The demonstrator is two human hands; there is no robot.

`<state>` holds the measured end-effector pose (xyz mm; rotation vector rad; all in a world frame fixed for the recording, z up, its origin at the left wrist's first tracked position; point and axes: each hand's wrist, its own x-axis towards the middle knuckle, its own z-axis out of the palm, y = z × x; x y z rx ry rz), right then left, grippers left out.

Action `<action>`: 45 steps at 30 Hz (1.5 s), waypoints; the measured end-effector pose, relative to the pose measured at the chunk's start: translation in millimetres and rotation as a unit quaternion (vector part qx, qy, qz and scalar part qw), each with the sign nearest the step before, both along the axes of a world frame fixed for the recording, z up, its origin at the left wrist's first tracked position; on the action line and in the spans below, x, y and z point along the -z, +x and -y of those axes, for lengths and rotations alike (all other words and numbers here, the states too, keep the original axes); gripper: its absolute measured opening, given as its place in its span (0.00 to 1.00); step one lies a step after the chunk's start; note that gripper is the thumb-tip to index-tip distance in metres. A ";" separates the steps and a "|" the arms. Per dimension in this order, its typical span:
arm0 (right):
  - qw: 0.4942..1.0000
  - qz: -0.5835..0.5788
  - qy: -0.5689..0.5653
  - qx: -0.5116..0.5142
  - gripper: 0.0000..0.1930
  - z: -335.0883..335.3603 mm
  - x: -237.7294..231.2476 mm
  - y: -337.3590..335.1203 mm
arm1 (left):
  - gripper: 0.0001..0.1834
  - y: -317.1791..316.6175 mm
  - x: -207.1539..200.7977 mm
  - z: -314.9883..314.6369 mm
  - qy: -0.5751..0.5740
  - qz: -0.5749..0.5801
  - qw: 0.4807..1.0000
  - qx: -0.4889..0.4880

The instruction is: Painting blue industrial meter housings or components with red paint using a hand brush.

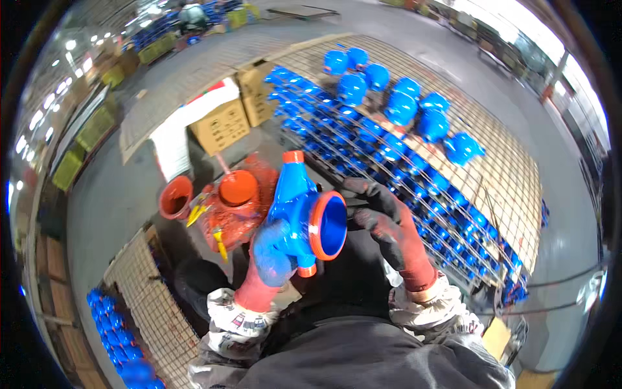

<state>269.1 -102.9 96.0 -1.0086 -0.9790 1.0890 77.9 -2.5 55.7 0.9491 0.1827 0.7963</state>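
Note:
My left hand (271, 254), in a blue-stained red glove, is closed round a glossy blue pipe fitting (293, 209). The fitting has a wide round opening with an orange-red rim and smaller orange-red ends at top and bottom. Just right of that opening is my right hand (383, 223), in a red glove with dark fingers. Its fingers are partly bent and spread, with nothing visible between them. Left of the fitting, a round red pot (238, 188) stands on a red-smeared surface, with two yellow-handled tools (221, 244) (196, 214) beside it.
A red bucket (175, 197) stands at left, near cardboard boxes (220, 127). To the right, a wire-mesh cage (512, 188) holds many blue fittings, with several more blue fittings (400, 108) on top. Another mesh stand (146, 285) with blue parts (115, 334) is at lower left.

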 end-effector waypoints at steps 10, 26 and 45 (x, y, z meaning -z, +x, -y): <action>0.967 0.196 0.018 0.160 0.24 47.5 41.6 49.1 | 0.60 80.0 -1.7 29.3 0.067 -0.161 0.974 0.142; 0.660 0.555 -0.386 0.327 0.20 258.6 271.7 120.9 | 0.31 57.1 25.7 -77.6 -0.103 -0.072 0.989 -0.077; 0.416 0.297 -0.678 0.529 0.20 454.4 439.7 238.1 | 0.28 -16.0 -14.4 -118.8 -0.104 -0.264 0.810 -0.514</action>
